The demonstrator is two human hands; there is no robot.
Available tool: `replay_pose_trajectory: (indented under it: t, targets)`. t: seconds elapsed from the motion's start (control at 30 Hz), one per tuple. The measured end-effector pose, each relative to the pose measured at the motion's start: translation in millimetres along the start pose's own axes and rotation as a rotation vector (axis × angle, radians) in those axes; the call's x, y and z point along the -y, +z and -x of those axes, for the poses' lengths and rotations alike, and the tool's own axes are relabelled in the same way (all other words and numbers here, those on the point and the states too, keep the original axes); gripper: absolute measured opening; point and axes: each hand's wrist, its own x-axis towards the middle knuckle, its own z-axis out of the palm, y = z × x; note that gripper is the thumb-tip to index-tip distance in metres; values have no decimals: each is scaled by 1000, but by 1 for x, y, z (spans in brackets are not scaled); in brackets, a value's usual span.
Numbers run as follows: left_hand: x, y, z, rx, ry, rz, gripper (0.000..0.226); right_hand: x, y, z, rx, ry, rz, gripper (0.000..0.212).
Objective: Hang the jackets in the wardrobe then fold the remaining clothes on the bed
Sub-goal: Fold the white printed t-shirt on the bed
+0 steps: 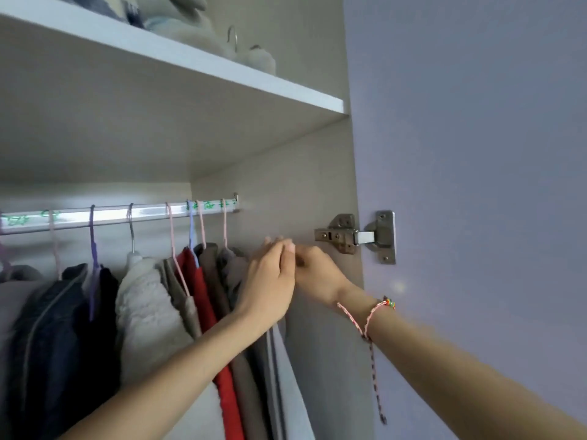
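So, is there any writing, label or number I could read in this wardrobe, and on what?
Green marks along the silver metal hanging rail: writing of some kind, too blurred to read.
Steel door hinge: no legible stamp.
Hanging clothes, white shelf, lilac door: no text visible.

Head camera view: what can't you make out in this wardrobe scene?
- Head view: whether either hand holds anything; the left hand covers the fingers of the right hand.
- Red jacket, lower part: hidden by the left forearm, cut by the bottom edge.
- Shelf bundles: cut by the top edge.
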Motion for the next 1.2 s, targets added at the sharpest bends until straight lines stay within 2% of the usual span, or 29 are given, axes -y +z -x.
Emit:
replay_pose_trajectory:
  t: [0.13,0.27,0.37,0.47,0.53,0.6,0.73,0.87,0.9,1.03,1.2]
  targets:
    - [-65,-16,43,35,248,46,45,31,-53,61,75,-50,-117,22]
    - [-145,-16,96,127,510,199,49,62,-126,150,35,-110,-30,29]
    - [-207,7,136,204,623,318,47,68,-180,229,-59,-2,6,24]
    - [-290,42,192,315,688,531,46,74,-241,326,-182,220,37,37]
    - [-355,62,235,436,726,680,47,84,-287,397,-337,341,78,39]
    - [-414,73,276,507,754,785,48,98,-326,457,-463,445,133,33]
    - [-489,85,331,642,724,924,48,116,-377,543,-645,609,168,20]
    - [-554,95,395,812,749,1029,38,137,-414,632,-799,745,263,19]
    - [-557,101,399,825,763,1014,37,135,-416,640,-824,777,232,18]
    - [-607,125,461,1042,877,934,39,156,-438,733,-1000,960,329,10]
    - [-619,190,551,1427,849,682,36,163,-416,867,-1217,1297,356,12]
